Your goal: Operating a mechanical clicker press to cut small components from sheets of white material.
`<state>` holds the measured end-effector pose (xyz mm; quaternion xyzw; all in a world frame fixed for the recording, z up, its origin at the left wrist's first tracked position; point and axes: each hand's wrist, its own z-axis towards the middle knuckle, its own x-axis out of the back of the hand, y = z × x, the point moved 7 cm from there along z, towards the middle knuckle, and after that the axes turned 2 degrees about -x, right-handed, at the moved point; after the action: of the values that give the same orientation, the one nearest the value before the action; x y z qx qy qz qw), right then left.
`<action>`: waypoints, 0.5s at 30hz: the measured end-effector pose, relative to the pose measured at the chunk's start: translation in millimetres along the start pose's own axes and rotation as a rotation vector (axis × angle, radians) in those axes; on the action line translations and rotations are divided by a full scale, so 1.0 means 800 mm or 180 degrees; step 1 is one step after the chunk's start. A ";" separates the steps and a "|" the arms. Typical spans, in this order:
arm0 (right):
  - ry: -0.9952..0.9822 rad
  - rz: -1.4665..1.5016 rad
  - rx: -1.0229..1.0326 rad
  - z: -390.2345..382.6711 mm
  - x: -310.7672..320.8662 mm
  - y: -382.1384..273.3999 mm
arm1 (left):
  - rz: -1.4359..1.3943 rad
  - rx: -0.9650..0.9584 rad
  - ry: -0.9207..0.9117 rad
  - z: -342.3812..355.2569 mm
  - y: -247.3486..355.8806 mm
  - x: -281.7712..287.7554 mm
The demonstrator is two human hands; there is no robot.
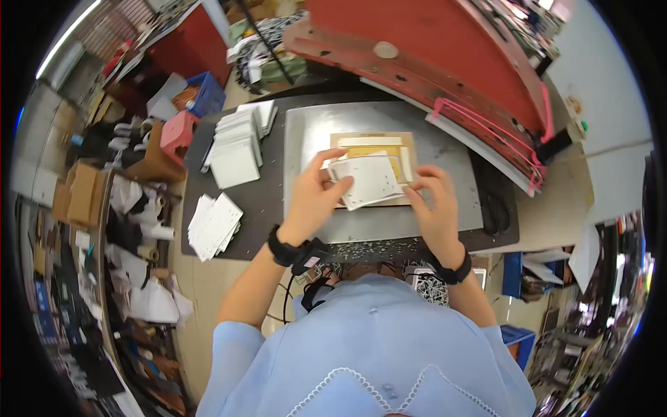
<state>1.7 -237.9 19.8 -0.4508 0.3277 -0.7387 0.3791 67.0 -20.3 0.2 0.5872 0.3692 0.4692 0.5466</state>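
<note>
Left hand: pinching left edge of white card
Right hand: gripping card's right edge
Card: held just above wooden die board on grey metal plate
Beside: white card stacks, left

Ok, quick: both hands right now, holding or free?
Left hand: pinching the left edge of the white card.
Right hand: gripping the same card's right edge.

I'm seeing a card sheet lying on a board at frame centre, both sitting on a metal plate. Card stacks are lying left of the plate, a press lid rising behind it.
</note>
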 end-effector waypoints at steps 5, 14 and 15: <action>-0.0268 0.0549 -0.0415 -0.039 0.006 0.018 | 0.0517 0.0292 -0.0404 -0.035 0.000 -0.020; -0.0695 0.1021 -0.1637 -0.067 0.061 0.042 | 0.0121 -0.0223 0.1740 -0.120 -0.024 0.169; -0.0814 0.0677 -0.1761 -0.072 0.082 0.051 | -0.0027 -0.0051 0.1805 -0.137 -0.011 0.186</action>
<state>-60.3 -306.3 -8.4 -0.5892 0.5111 -0.5152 0.3554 5.4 154.2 9.4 0.4265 0.5062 0.6153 0.4280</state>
